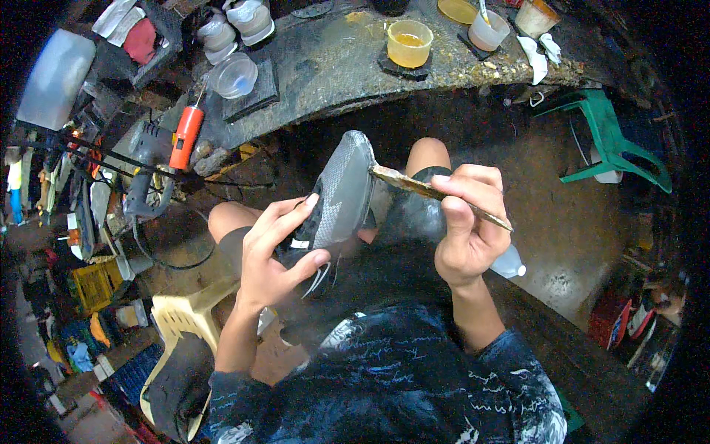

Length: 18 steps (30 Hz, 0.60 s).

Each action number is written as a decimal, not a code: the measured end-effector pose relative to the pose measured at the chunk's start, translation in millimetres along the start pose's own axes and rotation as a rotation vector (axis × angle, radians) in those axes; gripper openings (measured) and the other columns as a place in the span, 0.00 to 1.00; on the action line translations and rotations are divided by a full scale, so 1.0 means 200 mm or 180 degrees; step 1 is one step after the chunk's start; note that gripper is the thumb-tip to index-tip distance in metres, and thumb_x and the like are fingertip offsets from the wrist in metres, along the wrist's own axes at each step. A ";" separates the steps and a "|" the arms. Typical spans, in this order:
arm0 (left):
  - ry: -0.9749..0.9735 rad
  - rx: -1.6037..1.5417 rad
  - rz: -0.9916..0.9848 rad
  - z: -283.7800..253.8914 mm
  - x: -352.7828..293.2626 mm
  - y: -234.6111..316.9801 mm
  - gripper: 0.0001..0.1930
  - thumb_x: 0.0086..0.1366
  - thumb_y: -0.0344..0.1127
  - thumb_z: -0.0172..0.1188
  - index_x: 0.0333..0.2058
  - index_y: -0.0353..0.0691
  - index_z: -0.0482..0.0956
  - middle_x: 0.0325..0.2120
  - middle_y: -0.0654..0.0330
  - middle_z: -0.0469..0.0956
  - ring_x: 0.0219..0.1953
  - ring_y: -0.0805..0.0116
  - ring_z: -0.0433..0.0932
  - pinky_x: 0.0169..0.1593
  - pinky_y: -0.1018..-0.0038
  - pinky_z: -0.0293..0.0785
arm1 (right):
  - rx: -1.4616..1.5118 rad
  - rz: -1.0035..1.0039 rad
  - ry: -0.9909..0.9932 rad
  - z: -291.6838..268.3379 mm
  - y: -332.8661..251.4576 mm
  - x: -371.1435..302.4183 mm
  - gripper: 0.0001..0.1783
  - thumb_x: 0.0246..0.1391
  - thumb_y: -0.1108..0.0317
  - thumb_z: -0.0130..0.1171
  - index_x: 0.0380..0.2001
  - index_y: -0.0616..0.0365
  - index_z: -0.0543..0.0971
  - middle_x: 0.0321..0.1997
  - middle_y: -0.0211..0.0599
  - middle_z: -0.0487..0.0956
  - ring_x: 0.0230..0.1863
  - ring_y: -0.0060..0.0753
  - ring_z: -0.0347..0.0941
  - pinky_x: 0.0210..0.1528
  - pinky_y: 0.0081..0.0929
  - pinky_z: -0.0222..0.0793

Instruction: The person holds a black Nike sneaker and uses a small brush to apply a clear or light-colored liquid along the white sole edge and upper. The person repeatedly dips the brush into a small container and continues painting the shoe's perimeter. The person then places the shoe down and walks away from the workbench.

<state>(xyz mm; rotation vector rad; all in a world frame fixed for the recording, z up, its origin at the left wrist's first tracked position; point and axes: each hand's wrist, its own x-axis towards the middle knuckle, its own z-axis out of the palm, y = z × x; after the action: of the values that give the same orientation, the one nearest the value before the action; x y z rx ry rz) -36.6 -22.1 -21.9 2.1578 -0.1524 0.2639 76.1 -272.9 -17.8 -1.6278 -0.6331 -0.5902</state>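
A grey mesh shoe [342, 200] stands tilted over my lap, toe pointing away from me. My left hand [277, 255] is closed round its heel and collar, fingers along the opening and thumb on the near end. Thin pale laces hang below it. In my right hand [473, 222] is a worn, crusted flat brush [410, 183], pinched between thumb and fingers. Its tip meets the shoe's right edge near the toe. The shoe's underside faces right and is mostly hidden from this angle.
A stained workbench [325, 66] curves ahead, carrying a tub of amber liquid [409, 44], a second tub [488, 31] with a brush, and a clear lid [234, 75]. An orange-handled tool [186, 138] hangs at left. Plastic chairs stand left [185, 314] and right [614, 140].
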 end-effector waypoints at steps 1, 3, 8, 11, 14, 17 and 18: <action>-0.0023 0.0040 0.0005 -0.01 0.00 0.00 0.35 0.52 0.41 0.77 0.60 0.37 0.79 0.52 0.44 0.81 0.52 0.48 0.82 0.56 0.62 0.77 | -0.0018 0.0004 -0.0005 0.00 0.00 0.00 0.08 0.62 0.65 0.67 0.37 0.59 0.84 0.39 0.33 0.88 0.35 0.38 0.76 0.43 0.34 0.70; -0.0021 0.0055 0.0032 -0.02 0.01 0.01 0.36 0.51 0.39 0.78 0.60 0.38 0.80 0.52 0.44 0.81 0.52 0.49 0.82 0.56 0.62 0.77 | -0.0040 0.0015 -0.0002 -0.01 0.00 0.01 0.08 0.61 0.66 0.68 0.37 0.59 0.84 0.39 0.33 0.88 0.35 0.38 0.76 0.43 0.34 0.70; -0.0038 0.0247 0.0000 -0.03 0.03 0.02 0.36 0.49 0.38 0.78 0.60 0.41 0.81 0.52 0.45 0.80 0.52 0.50 0.82 0.55 0.63 0.78 | -0.0064 -0.0026 0.0049 -0.01 0.00 0.02 0.06 0.61 0.68 0.68 0.37 0.59 0.85 0.39 0.33 0.88 0.35 0.38 0.76 0.43 0.34 0.70; -0.0049 0.0305 0.0006 -0.04 0.04 0.01 0.36 0.48 0.37 0.78 0.60 0.43 0.81 0.53 0.46 0.80 0.51 0.51 0.81 0.54 0.63 0.78 | -0.0083 0.0046 0.0050 -0.01 0.00 0.04 0.07 0.61 0.68 0.68 0.38 0.60 0.85 0.39 0.34 0.87 0.36 0.38 0.76 0.42 0.33 0.70; -0.0055 0.0417 0.0142 -0.04 0.05 0.00 0.37 0.47 0.37 0.78 0.60 0.44 0.82 0.54 0.46 0.80 0.50 0.52 0.81 0.54 0.63 0.77 | -0.0142 0.0004 0.0108 -0.01 0.02 0.07 0.08 0.62 0.68 0.67 0.39 0.61 0.85 0.38 0.36 0.87 0.36 0.39 0.76 0.43 0.33 0.71; -0.0177 0.0457 0.0309 -0.02 0.06 -0.03 0.37 0.46 0.38 0.79 0.60 0.44 0.82 0.54 0.47 0.80 0.50 0.52 0.80 0.54 0.63 0.76 | -0.0287 0.0080 0.0462 -0.01 0.05 0.08 0.08 0.65 0.68 0.64 0.40 0.63 0.85 0.38 0.39 0.85 0.38 0.37 0.76 0.44 0.32 0.72; -0.0187 0.0472 0.0399 -0.01 0.06 -0.04 0.36 0.49 0.38 0.78 0.60 0.45 0.81 0.53 0.47 0.80 0.50 0.52 0.80 0.55 0.62 0.76 | -0.0145 0.0276 0.0610 -0.02 0.04 0.08 0.10 0.67 0.67 0.62 0.41 0.64 0.84 0.39 0.42 0.84 0.39 0.34 0.77 0.43 0.30 0.72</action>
<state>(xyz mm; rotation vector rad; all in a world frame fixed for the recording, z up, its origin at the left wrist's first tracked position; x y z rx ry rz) -23.6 -15.5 -24.1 2.3078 -0.3112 0.2918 93.6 -276.6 -12.1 -1.6096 -0.4090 -0.6914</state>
